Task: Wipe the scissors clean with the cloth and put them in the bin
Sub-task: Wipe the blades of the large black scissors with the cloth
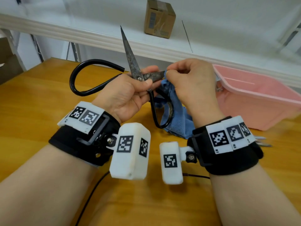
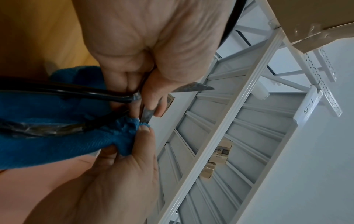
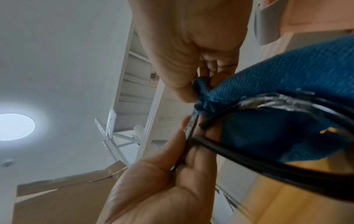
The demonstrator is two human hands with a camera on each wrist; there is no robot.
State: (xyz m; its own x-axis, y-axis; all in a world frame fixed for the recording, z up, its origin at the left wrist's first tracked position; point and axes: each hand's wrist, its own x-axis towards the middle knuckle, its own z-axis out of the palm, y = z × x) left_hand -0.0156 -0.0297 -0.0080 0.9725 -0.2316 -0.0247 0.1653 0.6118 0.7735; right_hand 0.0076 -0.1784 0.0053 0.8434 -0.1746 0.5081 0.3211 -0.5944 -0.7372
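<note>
Old rusty scissors [image 1: 130, 54] with large black loop handles are held above the wooden table, blades spread apart. My left hand [image 1: 146, 77] pinches them at the pivot; one blade points up, the other to the right. My right hand [image 1: 169, 72] pinches a blue cloth [image 1: 177, 121] around that right-pointing blade, whose tip is hidden, and the rest of the cloth hangs down to the table. In the left wrist view the cloth [image 2: 57, 144] sits bunched at the blade [image 2: 193, 88]. A pink bin [image 1: 260, 115] stands to the right of the right hand.
A white shelf runs behind the wooden table [image 1: 40, 95] and carries a small cardboard box [image 1: 159, 18]. A larger cardboard box [image 1: 8, 59] sits at the far left. A thin black cable [image 1: 91, 193] crosses the table near my forearms.
</note>
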